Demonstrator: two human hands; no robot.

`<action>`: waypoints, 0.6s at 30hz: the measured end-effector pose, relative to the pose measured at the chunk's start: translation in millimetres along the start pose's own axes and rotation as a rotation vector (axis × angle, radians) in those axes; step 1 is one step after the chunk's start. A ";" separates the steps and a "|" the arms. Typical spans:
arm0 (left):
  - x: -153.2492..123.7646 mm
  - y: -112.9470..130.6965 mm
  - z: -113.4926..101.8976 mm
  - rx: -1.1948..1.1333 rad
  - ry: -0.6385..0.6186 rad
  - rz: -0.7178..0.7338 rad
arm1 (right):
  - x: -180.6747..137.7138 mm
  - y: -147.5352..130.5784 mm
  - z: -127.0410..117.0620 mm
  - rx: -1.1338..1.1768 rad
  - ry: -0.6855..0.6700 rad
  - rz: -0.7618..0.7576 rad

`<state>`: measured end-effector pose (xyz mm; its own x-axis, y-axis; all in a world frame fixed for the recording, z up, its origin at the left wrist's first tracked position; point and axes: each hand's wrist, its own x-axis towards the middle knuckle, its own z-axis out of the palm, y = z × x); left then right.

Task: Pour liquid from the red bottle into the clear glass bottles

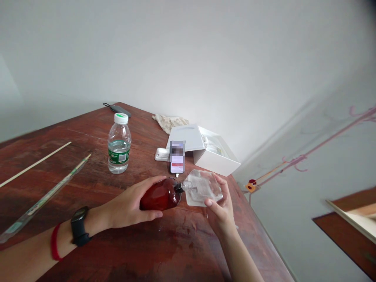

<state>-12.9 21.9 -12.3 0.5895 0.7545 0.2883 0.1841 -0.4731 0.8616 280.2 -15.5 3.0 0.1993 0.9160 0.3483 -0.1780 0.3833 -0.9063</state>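
My left hand [138, 203] is wrapped round a dark red-brown bottle [163, 194] that lies tilted on its side, neck pointing right. In my right hand [219, 207] is a clear, angular bottle [201, 190], held by its far end with its neck facing left. The two necks meet end to end between my hands, above the table; the joint is dark and threaded on the red-brown side. Whether liquid is passing between them, I cannot tell. Just beyond the bottles, a phone [177, 158] leans upright with its screen lit.
A capped water bottle [119, 147] stands left of the phone. Behind it lies a dark pouch [120, 110]. An open white box [217, 160] and a crumpled cloth [169, 122] are at the back. A thin stick [38, 162] and wrapped chopsticks [55, 192] lie at left.
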 end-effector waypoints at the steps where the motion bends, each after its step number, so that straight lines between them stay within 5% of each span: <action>1: 0.1 0.3 0.1 0.000 0.000 0.000 | 0.0 0.0 -0.1 0.002 -0.004 0.001; 18: 0.2 1.0 0.3 -0.008 -0.005 0.010 | -2.9 -6.5 5.7 -0.003 0.006 0.003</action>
<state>-12.4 21.4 -11.4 0.5950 0.7476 0.2952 0.1716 -0.4770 0.8620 275.4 -19.9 9.3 0.2047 0.9163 0.3442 -0.1760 0.3803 -0.9080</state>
